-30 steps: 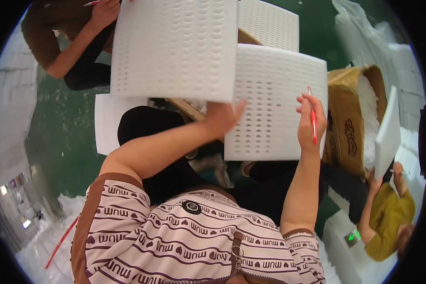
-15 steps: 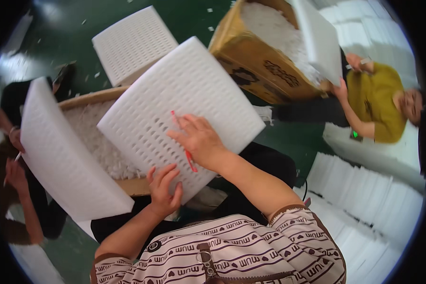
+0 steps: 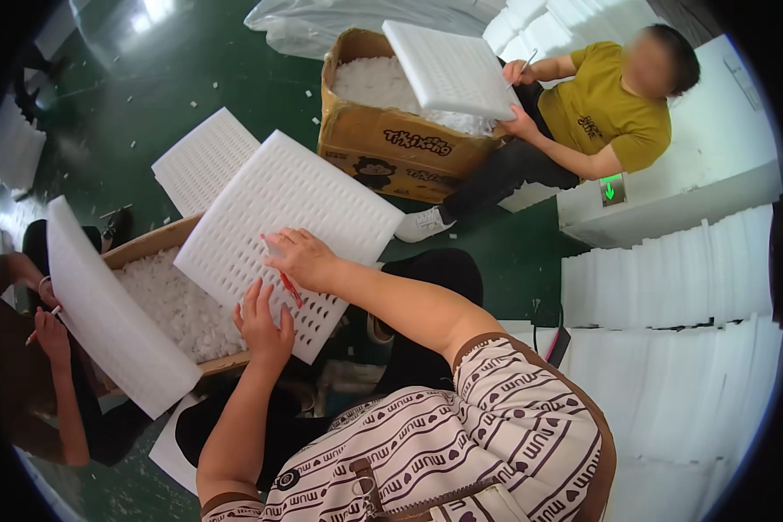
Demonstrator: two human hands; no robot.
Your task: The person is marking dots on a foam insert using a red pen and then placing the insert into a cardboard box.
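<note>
A thick white foam sheet (image 3: 322, 196) with rows of small slots lies tilted across my lap and the rim of a cardboard box (image 3: 152, 238). My right hand (image 3: 304, 261) is closed around a slim red pen-like tool (image 3: 291, 291), pressed down on the sheet; the tool's working tip is not clear. Slots near both hands look dark, while most farther ones look white. My left hand (image 3: 265, 324) rests on the near-left part of the sheet, fingers spread and holding nothing. White foam bits (image 3: 178, 304) fill the box beneath.
At left, a co-worker's hand (image 3: 52, 337) holds a thin tool beside another foam sheet (image 3: 117, 326). A person in a mustard shirt (image 3: 613, 104) holds a slotted sheet (image 3: 448, 70) over a second box (image 3: 383, 143). A slotted sheet (image 3: 204, 161) lies beyond mine; stacked foam (image 3: 670, 278) stands right.
The view has swung, so the sheet and both hands sit lower and further left in the picture. My right hand still grips the red tool; my left hand stays spread on the sheet.
</note>
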